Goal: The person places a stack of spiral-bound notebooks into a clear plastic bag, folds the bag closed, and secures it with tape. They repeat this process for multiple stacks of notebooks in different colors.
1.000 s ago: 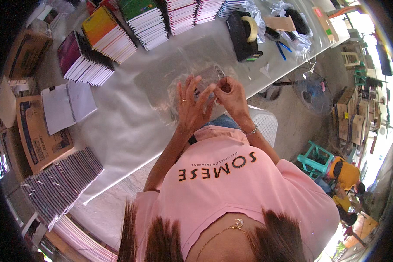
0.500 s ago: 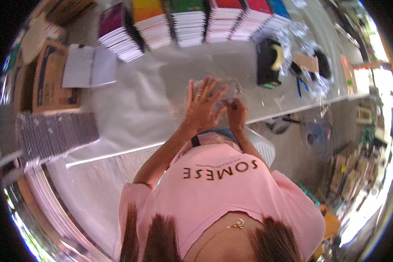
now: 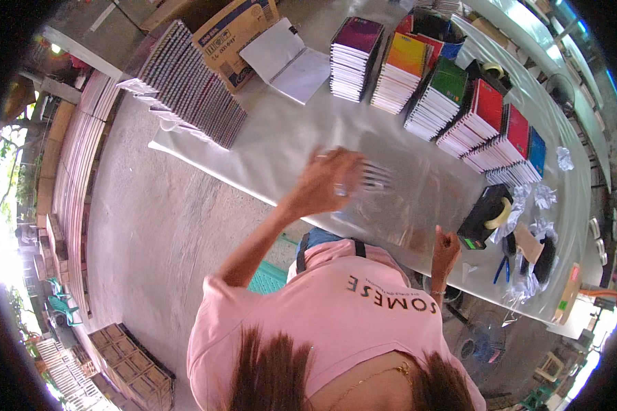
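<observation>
My left hand (image 3: pixel 329 179), blurred, is raised over the near part of the table with its fingers curled. Clear crumpled plastic (image 3: pixel 376 177) glints in streaks at its fingertips. Farther right, at the table's near edge, my right hand (image 3: pixel 446 248) is closed, fingers bent in; whatever is inside them is hidden. Between the hands lies a smooth, shiny grey-brown patch of clear sheeting (image 3: pixel 418 205) on the table. Closest to my right hand stands a black tape dispenser (image 3: pixel 478 218) with a pale yellow roll of tape (image 3: pixel 499 214).
Stacks of spiral notebooks with purple (image 3: pixel 358 34), yellow (image 3: pixel 406 55), green (image 3: pixel 448 83), red (image 3: pixel 490 106) and blue covers line the far side. An open notebook (image 3: pixel 291 65) leans by a cardboard box (image 3: pixel 233 41). A tall notebook stack (image 3: pixel 192 85) stands left; plastic scraps (image 3: pixel 545 195) and blue scissors (image 3: pixel 502 269) lie right.
My hands, close together over clear plastic before, are now apart: the left out to the left, the right out to the right. The view has turned, showing more floor at left.
</observation>
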